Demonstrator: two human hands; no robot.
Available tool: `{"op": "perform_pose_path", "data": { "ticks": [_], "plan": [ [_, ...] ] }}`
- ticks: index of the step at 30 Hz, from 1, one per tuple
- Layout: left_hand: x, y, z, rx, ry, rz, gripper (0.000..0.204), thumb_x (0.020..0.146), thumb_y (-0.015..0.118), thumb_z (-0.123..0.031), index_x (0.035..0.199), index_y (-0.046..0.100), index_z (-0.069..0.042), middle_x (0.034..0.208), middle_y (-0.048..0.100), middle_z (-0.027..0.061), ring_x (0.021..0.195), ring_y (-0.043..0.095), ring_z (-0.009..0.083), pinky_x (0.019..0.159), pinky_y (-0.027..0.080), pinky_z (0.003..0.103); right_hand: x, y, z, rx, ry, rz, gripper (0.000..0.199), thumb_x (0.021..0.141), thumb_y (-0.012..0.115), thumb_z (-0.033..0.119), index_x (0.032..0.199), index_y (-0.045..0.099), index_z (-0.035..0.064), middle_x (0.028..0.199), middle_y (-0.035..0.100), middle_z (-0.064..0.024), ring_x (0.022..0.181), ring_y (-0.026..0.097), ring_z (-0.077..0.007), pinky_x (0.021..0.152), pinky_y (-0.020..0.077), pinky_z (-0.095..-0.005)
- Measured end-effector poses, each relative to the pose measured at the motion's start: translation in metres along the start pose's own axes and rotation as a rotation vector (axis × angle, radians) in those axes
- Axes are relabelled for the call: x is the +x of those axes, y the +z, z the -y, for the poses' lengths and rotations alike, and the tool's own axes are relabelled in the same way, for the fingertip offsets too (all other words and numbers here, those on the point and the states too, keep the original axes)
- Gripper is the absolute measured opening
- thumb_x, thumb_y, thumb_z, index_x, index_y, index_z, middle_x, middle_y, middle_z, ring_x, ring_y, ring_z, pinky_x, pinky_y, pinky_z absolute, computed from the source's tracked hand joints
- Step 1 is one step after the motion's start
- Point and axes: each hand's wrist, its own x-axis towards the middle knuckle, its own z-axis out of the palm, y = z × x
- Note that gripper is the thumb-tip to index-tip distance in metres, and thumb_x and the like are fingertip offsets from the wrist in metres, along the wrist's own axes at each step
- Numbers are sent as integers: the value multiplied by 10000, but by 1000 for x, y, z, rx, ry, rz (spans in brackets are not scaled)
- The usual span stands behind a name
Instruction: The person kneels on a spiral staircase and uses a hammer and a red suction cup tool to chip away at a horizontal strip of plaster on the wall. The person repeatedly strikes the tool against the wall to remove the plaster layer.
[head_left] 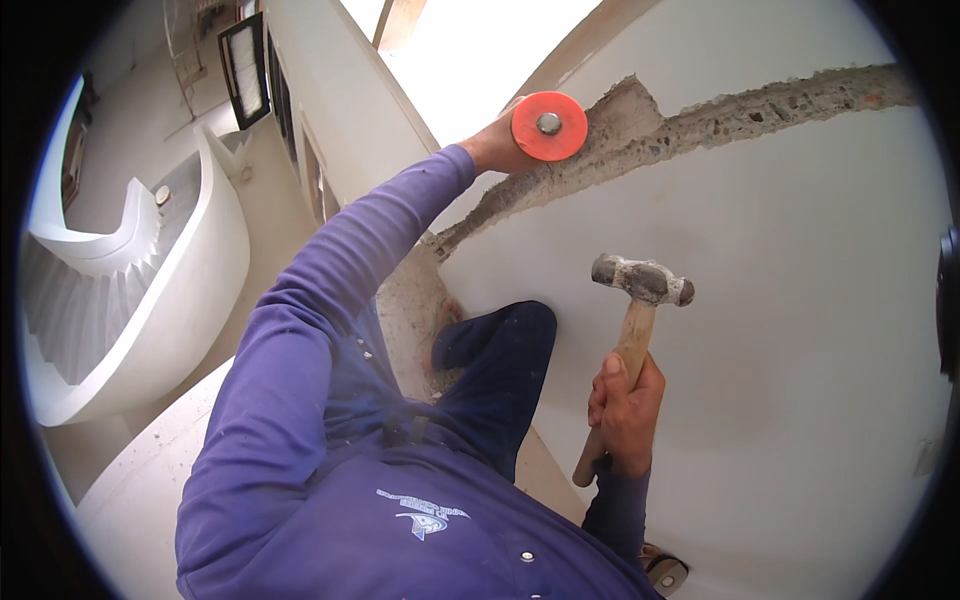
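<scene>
My left hand [491, 147] is wrapped round a chisel with a round red-orange guard [565, 135]; its steel striking end [548, 123] points up toward me. The guard hides most of my fingers and the chisel's tip. Behind it runs a rough channel [720, 128] cut into the white wall, baring grey concrete. Lower and to the right, my right hand [630, 410] grips the wooden handle of a ball-peen hammer [645, 280]. The hammer's dusty head is raised, apart from the chisel, in front of the smooth wall.
A curved white staircase [190, 300] drops away at the left. Beyond the chisel lies a bright opening [470, 50] with a wall edge beside it. Rubble and dust lie on the ledge [405, 300] by my bent leg [500, 340]. A shoe [665, 573] shows at lower right.
</scene>
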Motion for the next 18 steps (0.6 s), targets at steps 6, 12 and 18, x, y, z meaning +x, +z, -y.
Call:
{"op": "perform_pose_path", "data": {
  "ticks": [6,12,18],
  "plan": [
    [-5,5,-13,184,-74,-23,588,858,835,-237,1364,571,-96,1331,584,115,1280,533,277,1092,461,398,17,1,42,-66,-210,-12,245,1073,538,275,992,525,44,651,503,1,461,441,-60,432,388,-226],
    [0,13,-25,31,274,-84,268,858,774,-155,1046,629,-32,921,671,118,826,607,240,793,534,380,69,21,77,-492,-846,-154,223,1033,629,210,1009,525,14,623,521,-51,496,548,-174,473,438,-344],
    [-2,16,-15,-51,229,-2,250,863,767,-144,1036,627,-30,915,694,104,816,622,195,776,540,377,115,21,93,-1273,-839,27,270,1010,677,219,944,485,41,701,573,-202,599,577,-413,518,439,-461]
  ]
}}
